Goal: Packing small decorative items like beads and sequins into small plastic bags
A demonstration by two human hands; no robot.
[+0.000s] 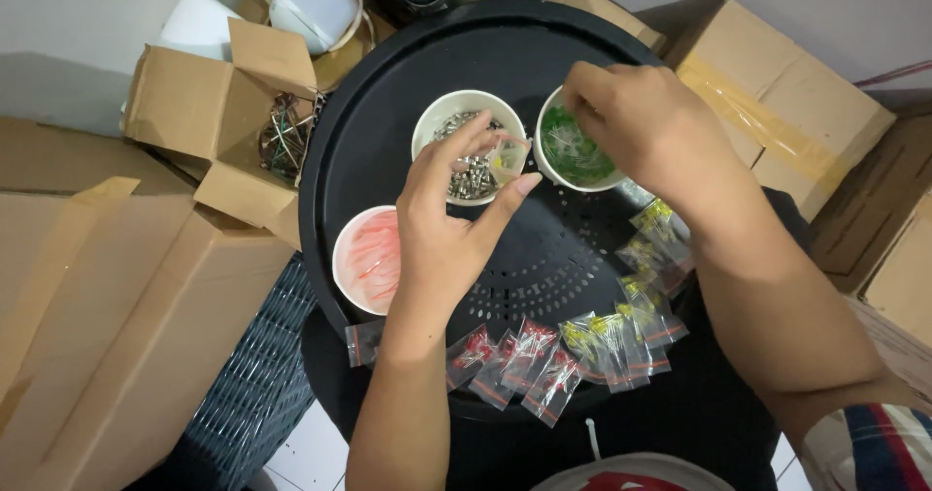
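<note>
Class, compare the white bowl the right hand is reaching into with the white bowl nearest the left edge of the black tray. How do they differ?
The bowl under the right hand, the green-filled bowl, holds green parts; the pink-filled bowl holds pale red ones. The green-filled bowl has fingers in it and sits at the far side of the black tray; the pink-filled bowl is untouched, at the left edge. Both are round and white.
</note>
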